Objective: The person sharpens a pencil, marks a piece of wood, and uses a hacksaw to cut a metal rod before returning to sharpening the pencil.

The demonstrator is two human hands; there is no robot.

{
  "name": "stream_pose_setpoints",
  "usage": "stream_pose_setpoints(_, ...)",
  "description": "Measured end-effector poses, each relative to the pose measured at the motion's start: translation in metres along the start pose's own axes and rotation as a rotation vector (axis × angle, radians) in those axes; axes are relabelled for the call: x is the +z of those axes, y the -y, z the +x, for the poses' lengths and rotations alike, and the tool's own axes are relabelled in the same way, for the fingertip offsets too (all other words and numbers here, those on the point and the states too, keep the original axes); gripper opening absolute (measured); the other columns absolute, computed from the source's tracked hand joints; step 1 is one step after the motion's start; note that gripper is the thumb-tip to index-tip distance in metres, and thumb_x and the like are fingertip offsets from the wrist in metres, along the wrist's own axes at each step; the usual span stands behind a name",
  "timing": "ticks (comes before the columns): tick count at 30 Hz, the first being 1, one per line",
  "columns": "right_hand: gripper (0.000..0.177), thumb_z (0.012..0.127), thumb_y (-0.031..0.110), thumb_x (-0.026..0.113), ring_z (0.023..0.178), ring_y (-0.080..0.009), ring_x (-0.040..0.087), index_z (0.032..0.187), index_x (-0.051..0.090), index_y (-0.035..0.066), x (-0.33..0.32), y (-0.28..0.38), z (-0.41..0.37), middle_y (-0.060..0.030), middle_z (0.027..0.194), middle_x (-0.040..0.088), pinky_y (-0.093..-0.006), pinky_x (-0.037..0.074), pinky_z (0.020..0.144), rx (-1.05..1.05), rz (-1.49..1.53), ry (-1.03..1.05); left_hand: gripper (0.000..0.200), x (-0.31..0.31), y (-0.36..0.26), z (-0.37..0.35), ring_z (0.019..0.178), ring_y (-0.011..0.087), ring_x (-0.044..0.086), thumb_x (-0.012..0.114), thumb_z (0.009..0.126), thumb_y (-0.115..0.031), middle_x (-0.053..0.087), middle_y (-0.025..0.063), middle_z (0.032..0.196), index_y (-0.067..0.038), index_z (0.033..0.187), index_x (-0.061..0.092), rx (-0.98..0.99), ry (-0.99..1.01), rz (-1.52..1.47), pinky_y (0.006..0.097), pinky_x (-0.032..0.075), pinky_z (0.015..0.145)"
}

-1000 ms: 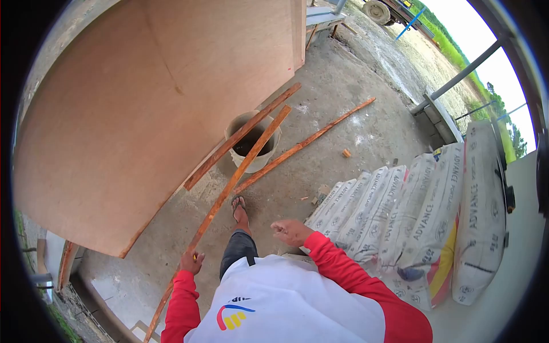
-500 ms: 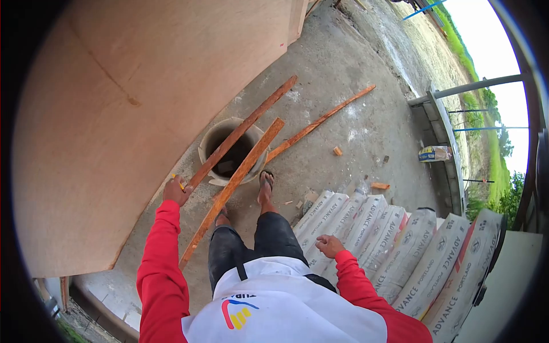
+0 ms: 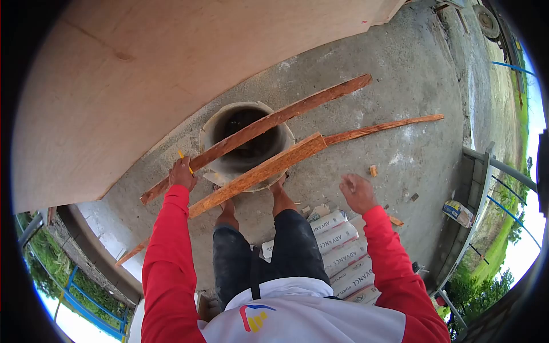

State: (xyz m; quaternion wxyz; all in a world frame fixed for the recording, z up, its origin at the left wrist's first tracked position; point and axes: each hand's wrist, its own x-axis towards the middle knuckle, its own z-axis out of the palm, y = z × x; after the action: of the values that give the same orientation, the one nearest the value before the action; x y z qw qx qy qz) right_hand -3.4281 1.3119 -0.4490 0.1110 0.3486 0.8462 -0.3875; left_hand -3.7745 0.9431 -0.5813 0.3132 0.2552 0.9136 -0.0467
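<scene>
My left hand (image 3: 183, 173) is closed around a yellow pencil (image 3: 186, 161), right beside a reddish wooden plank (image 3: 240, 136). That plank lies across the mouth of a round concrete cylinder (image 3: 206, 141). A second, lighter plank (image 3: 263, 171) crosses the cylinder's near side, and a thin wooden strip (image 3: 389, 127) runs on the floor beyond its end. Over the floor to the right, my right hand (image 3: 358, 193) is raised with its fingers partly curled and slightly blurred, touching neither plank.
A large plywood sheet (image 3: 143, 86) fills the upper left. Cement bags (image 3: 337, 237) are stacked by my legs. Small wood offcuts (image 3: 373, 170) lie on the concrete floor. At the right, a bag (image 3: 458, 213) rests by a low block wall (image 3: 474, 177).
The view has turned and shifted, so the cylinder and planks appear nearer. My right hand has moved forward from beside the cement bags. My left hand still holds the pencil.
</scene>
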Motion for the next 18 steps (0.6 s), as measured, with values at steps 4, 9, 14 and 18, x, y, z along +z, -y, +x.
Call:
stream_pose_setpoints(4, 0.027, 0.075, 0.015, 0.062, 0.093, -0.0338, 0.058, 0.099, 0.059, 0.004, 0.017, 0.066, 0.141, -0.0143, 0.095, 0.061, -0.0418, 0.046, 0.082, -0.311, -0.014, -0.056, 0.058, 0.002, -0.001, 0.007, 0.107, 0.036, 0.054, 0.078, 0.066, -0.018, 0.058, 0.0164, 0.111, -0.009, 0.115, 0.05, -0.035, 0.02, -0.045, 0.046, 0.044, 0.09)
stream_pose_setpoints(9, 0.031, 0.073, 0.009, 0.06, 0.102, -0.0299, 0.059, 0.104, 0.063, 0.01, 0.109, 0.112, 0.234, -0.011, 0.104, 0.063, -0.0416, 0.046, 0.089, -0.487, -0.489, 0.292, 0.045, -0.012, 0.002, -0.003, 0.099, 0.0391, 0.055, 0.073, 0.069, -0.016, 0.059, 0.019, 0.103, -0.008, 0.107, 0.051, 0.053, 0.006, -0.1, 0.0469, 0.045, 0.085)
stream_pose_setpoints(14, 0.026, 0.069, 0.008, 0.063, 0.105, -0.0281, 0.06, 0.095, 0.065, 0.011, 0.128, 0.119, 0.244, -0.0097, 0.101, 0.064, -0.0412, 0.046, 0.088, -0.446, -0.644, 0.478, 0.048, -0.055, 0.001, -0.023, 0.098, 0.0368, 0.053, 0.075, 0.067, -0.017, 0.057, 0.015, 0.1, -0.009, 0.109, 0.052, 0.149, -0.122, -0.133, 0.0456, 0.042, 0.087)
stream_pose_setpoints(18, 0.032, 0.066, 0.018, 0.065, 0.095, -0.0326, 0.061, 0.097, 0.06, 0.009, 0.071, 0.133, 0.238, -0.0128, 0.094, 0.063, -0.0436, 0.047, 0.083, -0.485, -0.594, 0.424, 0.05, -0.099, 0.005, -0.004, 0.097, 0.0359, 0.053, 0.074, 0.067, -0.015, 0.058, 0.0144, 0.1, -0.01, 0.111, 0.053, 0.326, -0.297, -0.079, 0.0455, 0.041, 0.087)
